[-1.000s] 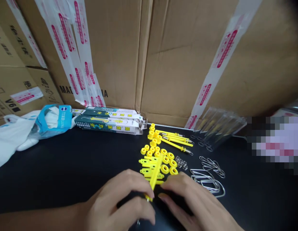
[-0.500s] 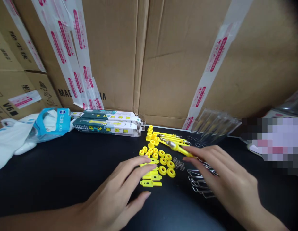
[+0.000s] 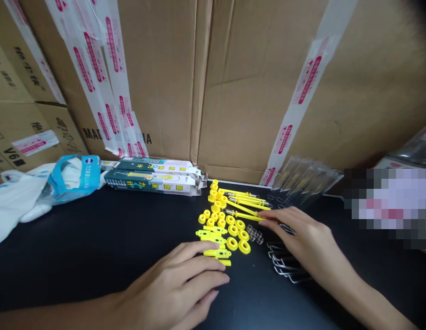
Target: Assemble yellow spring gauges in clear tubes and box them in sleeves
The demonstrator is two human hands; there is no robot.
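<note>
- While my right hand [image 3: 302,236] pinches a yellow rod [image 3: 245,216] at its right end, metal tip leftward, it sits just beside the other rods [image 3: 249,201]; probably held so to line up.
- Left hand [image 3: 183,286] open, palm down, fingertips at the flat yellow pieces [image 3: 217,253]; no grip seen.
- Rings [image 3: 245,252] and springs [image 3: 256,234] grouped by kind, presumably for easy picking.
- Blue packet [image 3: 91,172]: white stuff inside.
- Printed boxes [image 3: 152,182]: contents hidden.
</note>
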